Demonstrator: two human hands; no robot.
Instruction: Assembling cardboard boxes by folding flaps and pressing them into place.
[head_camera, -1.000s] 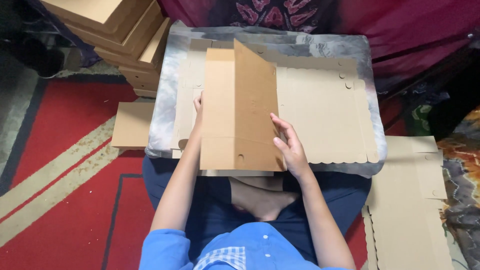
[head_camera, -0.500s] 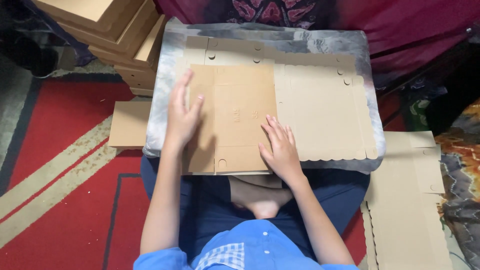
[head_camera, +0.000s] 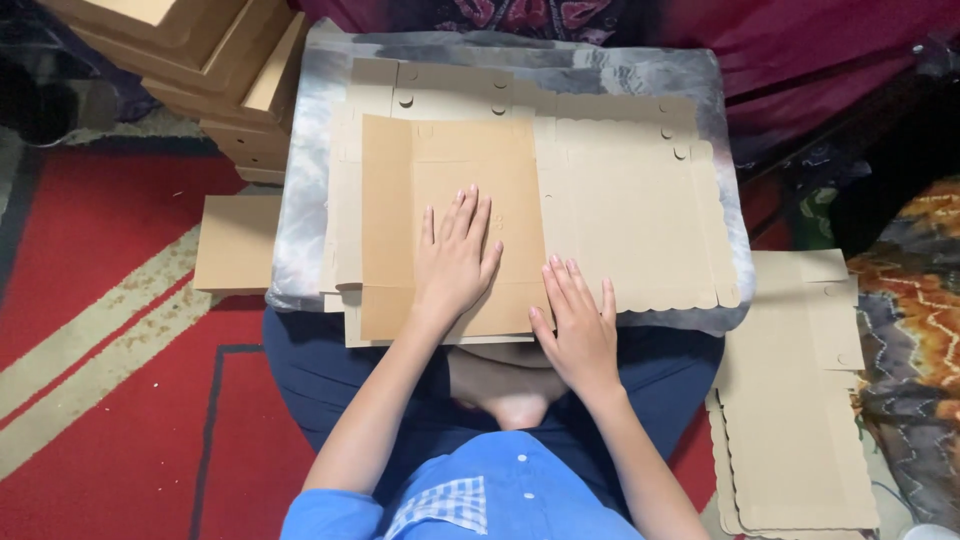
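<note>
The flat cardboard box blank (head_camera: 450, 225) lies on the grey work board (head_camera: 720, 150) across the person's lap, its left panel folded over onto the middle so a doubled brown rectangle sits left of the board's centre. It looks light and thin — stiff across its panels, but ready to bend along the pre-scored creases, and likely to spring up if let go. The scalloped edge nearest the person and the small punched tabs at the far edge of the board look the most easily torn or crumpled, so the safer hold is probably on the plain panel faces or along a straight crease.

The left hand (head_camera: 455, 260) lies flat on the folded panel, fingers spread, pressing down rather than gripping. The right hand (head_camera: 580, 325) rests at the near edge of the board, palm down with fingers slightly fanned, over the sheet's lower edge — nothing is pinched in either.

Left of the board, on the red carpet (head_camera: 120, 400), lies a single cardboard piece (head_camera: 235, 245); beyond the board's far left corner stands a stack of made-up boxes (head_camera: 200, 60). Right of the board sits a pile of unfolded blanks (head_camera: 790, 400).
</note>
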